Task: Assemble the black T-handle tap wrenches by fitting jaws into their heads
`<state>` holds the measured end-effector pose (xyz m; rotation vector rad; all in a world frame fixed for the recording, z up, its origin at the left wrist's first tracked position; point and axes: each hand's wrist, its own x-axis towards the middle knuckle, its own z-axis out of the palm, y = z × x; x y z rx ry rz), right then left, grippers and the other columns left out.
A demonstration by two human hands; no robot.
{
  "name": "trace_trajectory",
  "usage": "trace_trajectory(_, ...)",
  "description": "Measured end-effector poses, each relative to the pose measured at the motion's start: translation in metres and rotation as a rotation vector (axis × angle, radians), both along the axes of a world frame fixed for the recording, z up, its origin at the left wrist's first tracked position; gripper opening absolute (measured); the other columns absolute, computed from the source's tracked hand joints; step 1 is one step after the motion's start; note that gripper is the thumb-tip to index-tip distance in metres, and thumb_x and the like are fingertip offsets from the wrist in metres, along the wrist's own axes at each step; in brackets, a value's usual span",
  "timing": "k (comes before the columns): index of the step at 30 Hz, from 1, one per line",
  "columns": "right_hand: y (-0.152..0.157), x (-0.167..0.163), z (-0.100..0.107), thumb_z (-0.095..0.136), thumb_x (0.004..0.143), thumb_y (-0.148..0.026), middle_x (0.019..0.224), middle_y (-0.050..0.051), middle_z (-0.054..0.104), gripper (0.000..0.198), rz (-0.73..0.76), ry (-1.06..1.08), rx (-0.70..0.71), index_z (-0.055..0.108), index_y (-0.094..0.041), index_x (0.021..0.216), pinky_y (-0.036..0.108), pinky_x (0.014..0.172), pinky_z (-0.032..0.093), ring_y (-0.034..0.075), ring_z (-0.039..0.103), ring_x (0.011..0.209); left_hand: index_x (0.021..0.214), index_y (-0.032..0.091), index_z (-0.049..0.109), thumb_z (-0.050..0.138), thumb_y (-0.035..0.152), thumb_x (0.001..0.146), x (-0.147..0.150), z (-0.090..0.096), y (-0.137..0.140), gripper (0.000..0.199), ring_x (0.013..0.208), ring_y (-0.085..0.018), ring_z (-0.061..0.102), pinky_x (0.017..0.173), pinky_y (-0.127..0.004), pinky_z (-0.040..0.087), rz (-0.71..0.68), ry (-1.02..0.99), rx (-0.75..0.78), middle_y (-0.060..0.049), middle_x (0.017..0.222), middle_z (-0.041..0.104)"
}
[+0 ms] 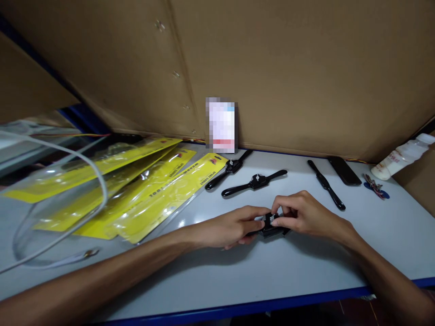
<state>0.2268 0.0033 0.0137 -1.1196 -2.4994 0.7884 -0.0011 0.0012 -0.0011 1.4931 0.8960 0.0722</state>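
Cable [64, 261] in white loops at the near left of the grey tabletop [217, 285]. Right of it, near the middle, the left hand [234, 226] wraps its fingers around one side of a black spokeshave [270, 233], while the right hand [302, 215] pinches thumb and forefinger on a small silvery part [272, 219] of its body. Farther left, yellow blister packs [176, 194] overlap; beyond the hands lie two more spokeshaves [262, 180], with a phone [344, 171] and a white bottle [404, 156] at the far right.

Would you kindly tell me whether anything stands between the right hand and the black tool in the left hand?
Nothing visible does: the right hand is directly at the middle of the black tool, beside the left hand holding it.
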Motion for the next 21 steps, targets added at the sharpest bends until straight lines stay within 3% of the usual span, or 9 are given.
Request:
trace_trajectory(6, -0.003, 0.000, 0.003, 0.076, 0.087, -0.021, 0.059, -0.008, 0.051, 0.009, 0.018, -0.056, 0.063, 0.067, -0.020, 0.089, 0.023, 0.059, 0.029, 0.008, 0.040, 0.054, 0.136, 0.015, 0.050, 0.042, 0.042, 0.100, 0.000, 0.001, -0.001, 0.046, 0.047, -0.010, 0.028, 0.037, -0.017, 0.026, 0.007, 0.007, -0.001, 0.009, 0.061, 0.038)
trace_trajectory(14, -0.005, -0.005, -0.003, 0.069, 0.093, -0.026, 0.062, -0.006, 0.054, 0.016, 0.019, -0.073, 0.146, 0.061, -0.020, 0.081, 0.026, 0.059, 0.025, 0.009, 0.038, 0.054, 0.123, 0.017, 0.057, 0.045, 0.045, 0.098, 0.001, 0.002, -0.001, 0.040, 0.045, -0.009, 0.027, 0.036, -0.017, 0.025, 0.023, -0.025, 0.026, 0.009, 0.061, 0.038)
trace_trajectory(21, -0.012, -0.011, -0.008, 0.057, 0.100, -0.031, 0.069, 0.000, 0.062, 0.016, -0.029, -0.183, 0.267, 0.061, -0.019, 0.089, 0.029, 0.058, 0.025, 0.012, 0.040, 0.055, 0.131, 0.016, 0.056, 0.047, 0.046, 0.097, 0.001, -0.003, -0.001, 0.046, 0.043, -0.010, 0.026, 0.035, -0.018, 0.024, 0.050, -0.034, 0.046, 0.010, 0.057, 0.036)
